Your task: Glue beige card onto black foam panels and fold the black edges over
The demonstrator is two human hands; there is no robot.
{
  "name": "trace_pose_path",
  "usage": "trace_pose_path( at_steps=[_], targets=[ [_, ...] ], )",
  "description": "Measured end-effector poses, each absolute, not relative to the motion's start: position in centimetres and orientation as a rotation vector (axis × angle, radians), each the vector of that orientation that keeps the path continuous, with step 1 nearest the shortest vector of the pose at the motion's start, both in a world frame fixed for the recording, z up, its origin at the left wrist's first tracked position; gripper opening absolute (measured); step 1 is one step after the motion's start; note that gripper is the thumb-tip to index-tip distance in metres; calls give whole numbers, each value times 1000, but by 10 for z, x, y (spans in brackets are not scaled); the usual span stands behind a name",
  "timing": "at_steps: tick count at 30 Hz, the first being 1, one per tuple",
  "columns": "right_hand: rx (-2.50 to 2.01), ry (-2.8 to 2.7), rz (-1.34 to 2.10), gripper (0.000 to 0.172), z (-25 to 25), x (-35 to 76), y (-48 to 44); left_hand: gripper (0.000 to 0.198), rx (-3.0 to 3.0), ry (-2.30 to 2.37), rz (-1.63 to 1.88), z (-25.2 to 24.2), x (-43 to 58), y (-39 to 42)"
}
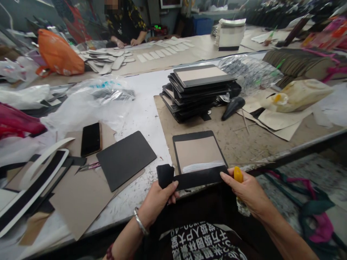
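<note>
A beige panel with a black border [197, 151] lies flat at the table's near edge, a wet-looking white smear along its near side. Across that side stretches a black strip [200, 179]. Its left end is pinched by my left hand [158, 198], which also grips a bundle of folded black strips [165, 174]. My right hand [249, 189] pinches the strip's right end at the panel's corner. Tucked in the same hand is a yellow-handled tool [238, 174], its whitish, crusted lower end pointing down. Left of the panel lies a plain dark grey board [126, 160].
Behind the panel rises a stack of similar black-edged panels [200, 79], beside a black cone-shaped object [233, 107]. A phone [91, 139], small scissors [90, 166] and cardboard pieces [81, 202] lie leftward. Across the table, a person [126, 25] handles pale pieces.
</note>
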State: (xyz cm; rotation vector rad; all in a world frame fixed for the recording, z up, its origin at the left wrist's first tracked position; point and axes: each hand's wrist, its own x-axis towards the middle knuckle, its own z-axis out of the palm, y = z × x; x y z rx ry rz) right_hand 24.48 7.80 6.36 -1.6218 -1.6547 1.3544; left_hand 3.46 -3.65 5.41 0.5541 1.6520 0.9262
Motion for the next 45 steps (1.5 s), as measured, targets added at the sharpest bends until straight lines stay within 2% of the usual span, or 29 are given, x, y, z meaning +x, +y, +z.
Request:
trace_pose_path(
  at_steps=[5,10,18,26,45],
  targets=[
    [-1637,-1990,939,34,62,247,100,24,708,1801,872,55,31,-5],
    [-1675,-2202,637,36,58,249,113,19,786,1922,794,45,31,13],
    [-1811,-2393,513,30,49,250,121,13,851,2030,718,48,38,21],
    [-1835,-2494,447,28,49,247,126,20,837,2016,648,48,36,24],
    [-1860,-2576,357,32,42,250,122,19,809,2021,620,42,37,27]
  ],
)
